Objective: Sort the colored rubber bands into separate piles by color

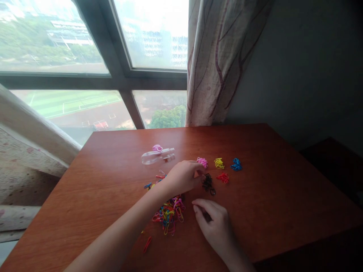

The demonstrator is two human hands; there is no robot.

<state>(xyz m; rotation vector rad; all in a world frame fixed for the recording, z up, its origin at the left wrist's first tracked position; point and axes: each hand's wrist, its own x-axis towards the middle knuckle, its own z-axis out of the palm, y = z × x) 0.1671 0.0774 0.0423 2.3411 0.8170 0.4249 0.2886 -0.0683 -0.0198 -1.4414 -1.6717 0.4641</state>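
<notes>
A mixed heap of small plastic safety-pin-shaped stitch markers (169,216) in many colours lies partly under my left forearm. Reaching across it, my left hand (187,176) has its fingers curled together beside the pile of black markers (208,182); anything in the fingertips is hidden. My right hand (212,217) rests lower, right of the heap, thumb and index finger pinched; what they hold, if anything, is too small to make out. Sorted by colour, pink markers (202,162), yellow markers (219,163), blue markers (236,164) and red markers (223,178) lie beyond my hands.
A clear plastic bottle (155,156) lies on its side at the back of the wooden table (272,196), with a pink item (157,148) against it. One red marker (147,244) lies apart near the front. A window (159,45) and a curtain (215,60) stand behind the table.
</notes>
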